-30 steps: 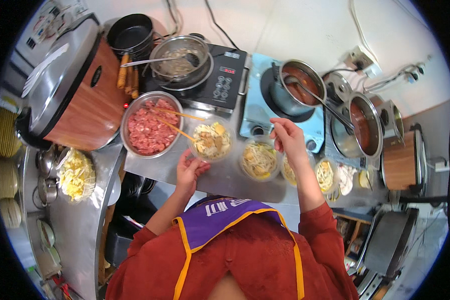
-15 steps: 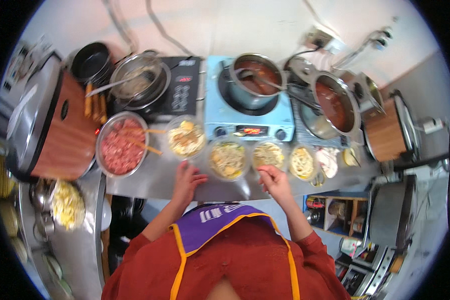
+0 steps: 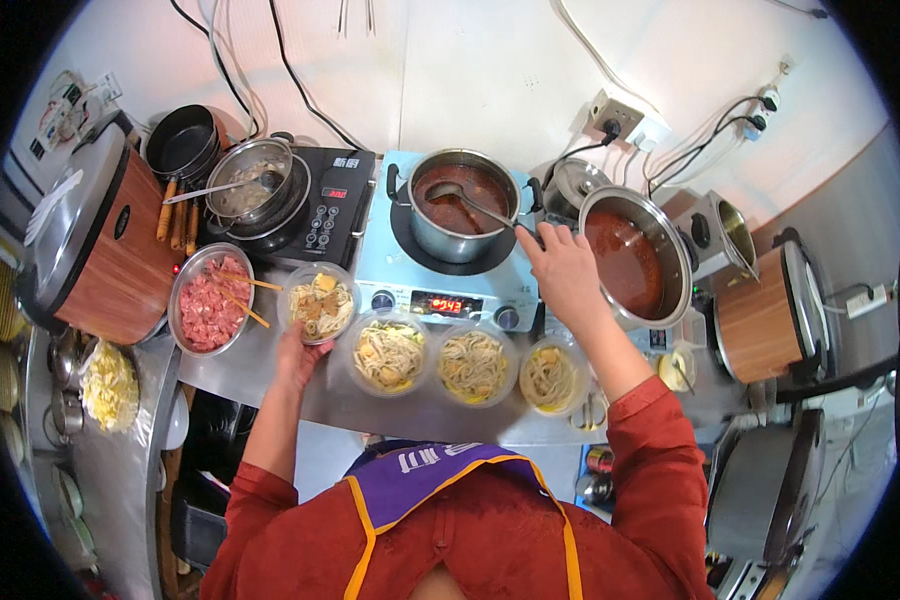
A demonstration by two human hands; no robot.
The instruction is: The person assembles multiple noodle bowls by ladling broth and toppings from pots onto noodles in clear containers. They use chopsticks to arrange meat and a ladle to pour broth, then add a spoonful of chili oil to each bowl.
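1. Head view: four clear plastic bowls stand in a row on the steel counter (image 3: 355,412): the leftmost bowl (image 3: 353,300), second bowl (image 3: 358,379), third bowl (image 3: 515,366) and rightmost bowl (image 3: 583,394).
2. The left hand (image 3: 298,358) is partly open, its fingers touching the near side of the leftmost bowl.
3. The right hand (image 3: 562,268) curls over the handle end of the ladle (image 3: 490,212); I cannot tell whether its grip is fully closed. The ladle's head rests in the steel pot (image 3: 457,248) on the blue induction cooker (image 3: 383,272).
4. Done, judging by the contents: all four bowls have pale noodles, and the leftmost shows brown seasoning on top.
5. Not done: no red soup is visible in any bowl; it shows only in that pot and the larger pot (image 3: 686,285) to its right. How much more remains cannot be told.
6. Writing: white characters, partly folded from view, mark the purple apron (image 3: 400,500). The black induction cooker (image 3: 342,225) at far left bears pale lettering by its far edge. Both cookers have lit red displays.
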